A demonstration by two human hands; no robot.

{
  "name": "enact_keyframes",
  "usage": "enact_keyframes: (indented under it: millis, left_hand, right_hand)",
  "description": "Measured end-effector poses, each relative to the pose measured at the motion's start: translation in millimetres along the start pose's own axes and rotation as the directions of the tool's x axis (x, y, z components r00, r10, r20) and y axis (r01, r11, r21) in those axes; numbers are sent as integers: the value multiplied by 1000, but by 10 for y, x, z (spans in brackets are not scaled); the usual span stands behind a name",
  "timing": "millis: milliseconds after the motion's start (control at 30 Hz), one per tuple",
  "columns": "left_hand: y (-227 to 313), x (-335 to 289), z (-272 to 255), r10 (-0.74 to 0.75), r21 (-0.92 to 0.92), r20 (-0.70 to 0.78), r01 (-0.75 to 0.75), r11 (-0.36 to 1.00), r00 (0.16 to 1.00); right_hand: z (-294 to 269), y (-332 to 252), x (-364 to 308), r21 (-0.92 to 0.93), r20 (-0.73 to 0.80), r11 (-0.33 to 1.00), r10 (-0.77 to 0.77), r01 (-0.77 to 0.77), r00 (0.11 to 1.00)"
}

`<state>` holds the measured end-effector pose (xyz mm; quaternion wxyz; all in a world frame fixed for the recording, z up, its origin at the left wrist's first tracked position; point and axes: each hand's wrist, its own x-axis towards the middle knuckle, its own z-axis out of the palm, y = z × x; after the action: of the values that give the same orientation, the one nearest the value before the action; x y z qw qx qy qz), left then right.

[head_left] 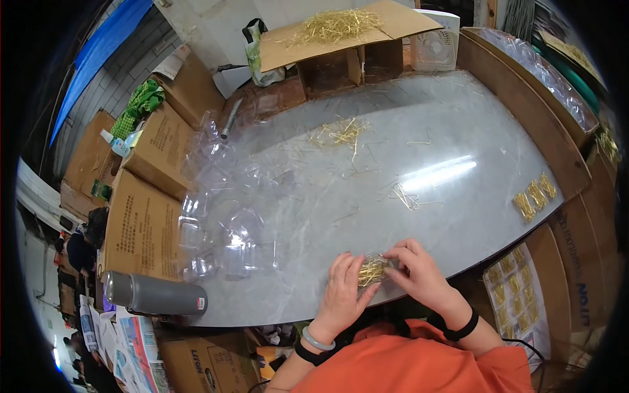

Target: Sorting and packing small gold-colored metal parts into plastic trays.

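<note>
Near the table's front edge, a small clear plastic box filled with gold wire hooks [371, 270] sits between my hands. My left hand [344, 288] grips its left side, fingers and thumb curved around it. On the other side, the bent fingers of my right hand [419, 274] press against the box's right end. A few loose wire hooks [406, 196] lie on the grey table [314, 223] beyond my hands. Farther back is a small heap of gold hooks [344, 133]. Several clear plastic shells [242, 239] are spread over the left side of the table.
Three filled packs of gold hooks [537, 195] stand at the right edge. A grey bottle [154, 293] lies at the front left, by stacked cardboard boxes [144, 229]. At the back, a cardboard shelf [406, 26] carries a gold pile [337, 26] beside a white fan [436, 49].
</note>
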<state>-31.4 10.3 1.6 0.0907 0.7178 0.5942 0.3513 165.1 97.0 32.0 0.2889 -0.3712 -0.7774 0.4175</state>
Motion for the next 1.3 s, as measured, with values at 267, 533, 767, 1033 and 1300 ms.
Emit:
enact_keyframes:
  millis: [267,533,767,1033,1300]
  left_hand:
    - [67,29,-55,31,88,76,-37,995,997]
    - [52,56,-58,73,16,-25,-73,997,997]
    - [-32,-96,-41,-175,-55,-162,168,984,971]
    - [160,-25,-32,-54,143,-124,72,987,991]
    - [126,-49,72,-76,39,-109,81,996,991]
  right_hand:
    - [180,-13,24,-230,-169,969,-134,93,977]
    - [48,84,229,-306,-92,928,-252,214,963]
    - [-52,-85,-104,-3,-154,977,210,-213,965]
    - [227,-104,-358,165,-94,972,184,-167,978]
    - [271,-68,-192,-308,-251,944,-204,121,946]
